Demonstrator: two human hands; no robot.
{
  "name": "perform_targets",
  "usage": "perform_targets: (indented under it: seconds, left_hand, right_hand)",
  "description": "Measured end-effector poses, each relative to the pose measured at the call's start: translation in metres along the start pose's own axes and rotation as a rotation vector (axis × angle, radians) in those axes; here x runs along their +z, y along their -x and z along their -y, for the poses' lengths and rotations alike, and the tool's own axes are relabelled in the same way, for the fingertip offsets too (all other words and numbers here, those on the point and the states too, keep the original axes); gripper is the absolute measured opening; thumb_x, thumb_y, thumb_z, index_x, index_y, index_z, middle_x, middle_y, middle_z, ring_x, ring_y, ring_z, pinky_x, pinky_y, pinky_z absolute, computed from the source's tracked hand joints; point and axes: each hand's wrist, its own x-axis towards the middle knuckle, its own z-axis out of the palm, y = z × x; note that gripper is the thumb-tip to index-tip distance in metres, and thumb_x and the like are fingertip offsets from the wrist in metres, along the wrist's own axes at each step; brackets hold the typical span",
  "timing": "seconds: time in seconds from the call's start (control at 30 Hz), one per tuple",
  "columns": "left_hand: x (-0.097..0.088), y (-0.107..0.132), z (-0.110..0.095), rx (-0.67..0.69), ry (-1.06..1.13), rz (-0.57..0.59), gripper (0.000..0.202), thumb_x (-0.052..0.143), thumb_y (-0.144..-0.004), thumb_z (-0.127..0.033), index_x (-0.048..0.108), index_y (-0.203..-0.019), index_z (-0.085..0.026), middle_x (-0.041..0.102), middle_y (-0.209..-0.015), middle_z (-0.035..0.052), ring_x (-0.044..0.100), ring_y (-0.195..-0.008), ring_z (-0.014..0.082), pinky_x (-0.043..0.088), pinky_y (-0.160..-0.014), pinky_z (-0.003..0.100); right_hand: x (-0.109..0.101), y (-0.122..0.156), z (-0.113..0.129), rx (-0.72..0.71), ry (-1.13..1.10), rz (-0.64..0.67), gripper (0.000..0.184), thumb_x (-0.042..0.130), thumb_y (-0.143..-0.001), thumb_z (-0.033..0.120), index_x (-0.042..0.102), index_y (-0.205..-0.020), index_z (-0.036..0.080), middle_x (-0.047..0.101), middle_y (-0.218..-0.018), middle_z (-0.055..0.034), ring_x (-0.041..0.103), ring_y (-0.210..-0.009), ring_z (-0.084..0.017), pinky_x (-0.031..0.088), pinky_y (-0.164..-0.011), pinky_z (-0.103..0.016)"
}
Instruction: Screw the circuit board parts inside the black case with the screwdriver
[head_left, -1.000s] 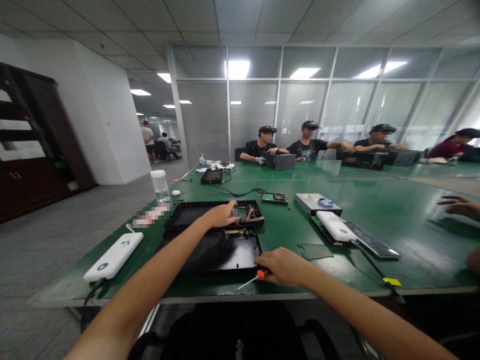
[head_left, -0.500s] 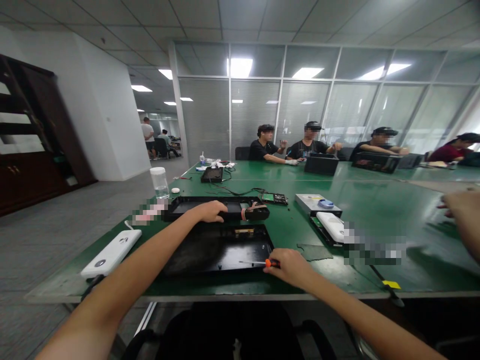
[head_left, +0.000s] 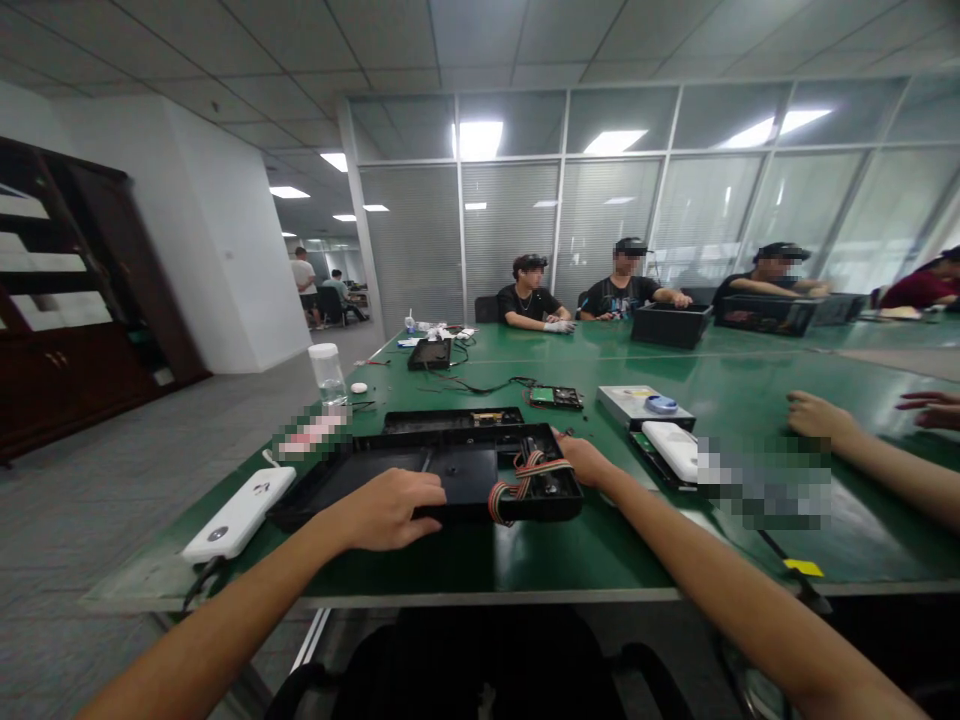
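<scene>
Spanning the near part of the green table (head_left: 525, 568), a black tray (head_left: 472, 465) is held with its hollow side in view. Its near wall is pinched by the left hand (head_left: 390, 510), fingers laid over the rim and thumb set outside. The right end is met by the right hand (head_left: 589, 462); its fingers are partly hidden behind the tray, so whether they are closed cannot be told. Whether the tray's underside is touching the table cannot be told either.

In the tray's right part a striped ribbon cable (head_left: 544, 466) is seen, one loop hung over the near wall. Just behind, a black panel (head_left: 427, 424) is partly covered by the tray. Farther back, a drive (head_left: 555, 397) is laid near loose wires (head_left: 484, 387).

To the right, a metal box (head_left: 626, 400) is topped by a blue ring (head_left: 661, 404); a white device (head_left: 670, 450) is placed in front. To the left, a white power bank (head_left: 240, 515) is noted, with a bottle (head_left: 328, 375) stood upright beyond it.

A co-worker's hand (head_left: 814, 420) is rested at the right. Across the table, a dark case (head_left: 671, 325) is handled by another co-worker (head_left: 626, 290).
</scene>
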Motion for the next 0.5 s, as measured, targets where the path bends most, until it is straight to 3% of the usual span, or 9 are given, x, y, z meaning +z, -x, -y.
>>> perform_targets:
  seconds: [0.1, 0.17, 0.27, 0.37, 0.47, 0.5]
  left_hand:
    - [0.011, 0.009, 0.001, -0.018, 0.002, 0.012, 0.011, 0.047, -0.080, -0.028, 0.055, -0.079, -0.020, 0.055, -0.082, 0.0010, 0.052, -0.073, 0.0140, 0.034, -0.064, 0.023]
    - [0.018, 0.013, 0.003, -0.029, 0.002, 0.033, 0.011, 0.048, -0.079, -0.028, 0.055, -0.078, -0.020, 0.056, -0.081, 0.0013, 0.052, -0.072, 0.0137, 0.034, -0.063, 0.023]
    - [0.029, 0.014, 0.009, -0.056, 0.004, 0.083, 0.011, 0.052, -0.076, -0.030, 0.058, -0.078, -0.020, 0.057, -0.079, 0.0012, 0.053, -0.073, 0.0147, 0.035, -0.064, 0.023]
    - [0.032, 0.007, 0.024, -0.133, 0.060, 0.200, 0.019, 0.056, -0.072, -0.037, 0.061, -0.079, -0.020, 0.059, -0.074, 0.0005, 0.054, -0.072, 0.0153, 0.036, -0.061, 0.021]
    - [0.029, -0.019, 0.052, -0.159, 0.194, 0.323, 0.031, 0.051, -0.075, -0.046, 0.064, -0.085, -0.018, 0.061, -0.073, 0.0007, 0.055, -0.065, 0.0127, 0.037, -0.057, 0.019]
    - [0.029, -0.031, 0.063, -0.148, 0.202, 0.287, 0.033, 0.049, -0.077, -0.045, 0.063, -0.088, -0.018, 0.061, -0.077, 0.0011, 0.055, -0.067, 0.0124, 0.038, -0.060, 0.018]
  right_hand:
    - [-0.017, -0.001, -0.027, 0.050, 0.400, -0.064, 0.017, 0.055, -0.073, 0.022, 0.062, -0.087, 0.020, 0.057, -0.102, -0.0079, 0.057, -0.083, -0.019, 0.039, -0.072, -0.028]
    - [-0.024, -0.003, -0.041, 0.138, 0.506, -0.108, 0.015, 0.051, -0.076, 0.026, 0.062, -0.083, 0.018, 0.059, -0.097, -0.0097, 0.057, -0.080, -0.020, 0.039, -0.068, -0.027]
    - [-0.023, -0.007, -0.045, 0.200, 0.455, -0.137, 0.029, 0.043, -0.081, 0.038, 0.061, -0.075, 0.017, 0.062, -0.079, -0.0089, 0.057, -0.072, -0.019, 0.037, -0.063, -0.025]
    - [-0.007, -0.008, -0.029, 0.149, 0.281, -0.079, 0.040, 0.037, -0.082, 0.047, 0.059, -0.068, 0.017, 0.060, -0.064, -0.0047, 0.055, -0.062, -0.016, 0.035, -0.059, -0.023]
    - [0.014, -0.009, -0.007, 0.050, 0.178, 0.012, 0.045, 0.037, -0.079, 0.053, 0.060, -0.066, 0.016, 0.058, -0.058, -0.0021, 0.051, -0.056, -0.014, 0.033, -0.054, -0.022]
    - [0.019, -0.009, -0.002, 0.028, 0.173, 0.030, 0.046, 0.037, -0.078, 0.054, 0.060, -0.065, 0.016, 0.057, -0.056, -0.0018, 0.050, -0.054, -0.014, 0.031, -0.052, -0.022]
